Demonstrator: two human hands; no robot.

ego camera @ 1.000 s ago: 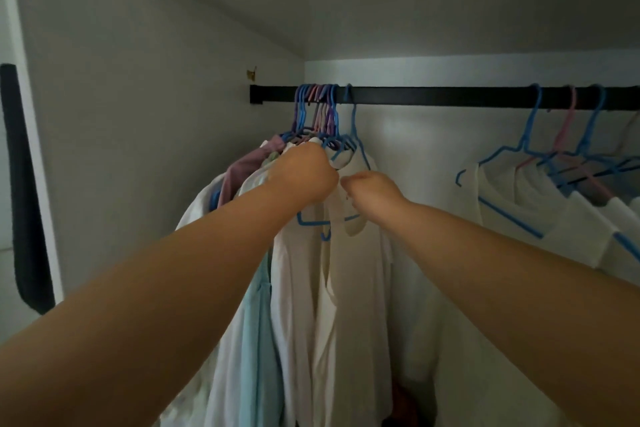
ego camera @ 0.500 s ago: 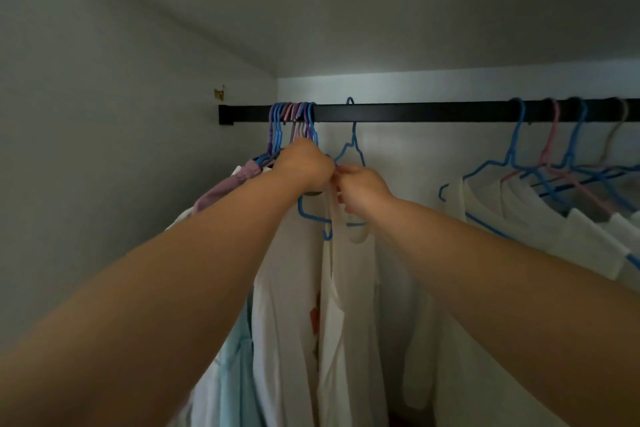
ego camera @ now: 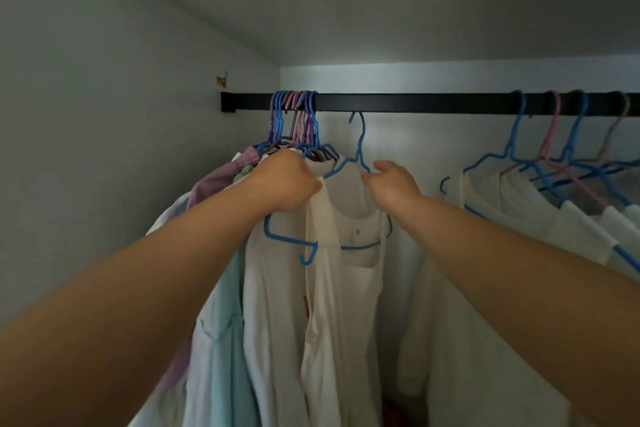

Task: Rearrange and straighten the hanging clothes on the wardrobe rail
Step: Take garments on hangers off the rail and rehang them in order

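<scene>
A black wardrobe rail [ego camera: 415, 103] runs across the top. Several blue, pink and purple hangers [ego camera: 294, 114] are bunched at its left end with pale clothes below. A blue hanger [ego camera: 358, 146] carrying a cream top [ego camera: 349, 218] is off the rail, its hook just below the bar. My left hand [ego camera: 287, 180] grips the left shoulder of that hanger and top. My right hand [ego camera: 391, 187] pinches the hanger's right shoulder.
A second group of white garments [ego camera: 519, 204] on blue and pink hangers hangs at the right of the rail. The wardrobe's side wall [ego camera: 121, 114] stands close on the left, with a small brass fitting [ego camera: 221, 80] near the rail's end. A light blue garment [ego camera: 225, 340] hangs lower left.
The cream top's blue hanger has come off the rail and moved right, away from the bunch. My hands have spread apart onto its two shoulders.
</scene>
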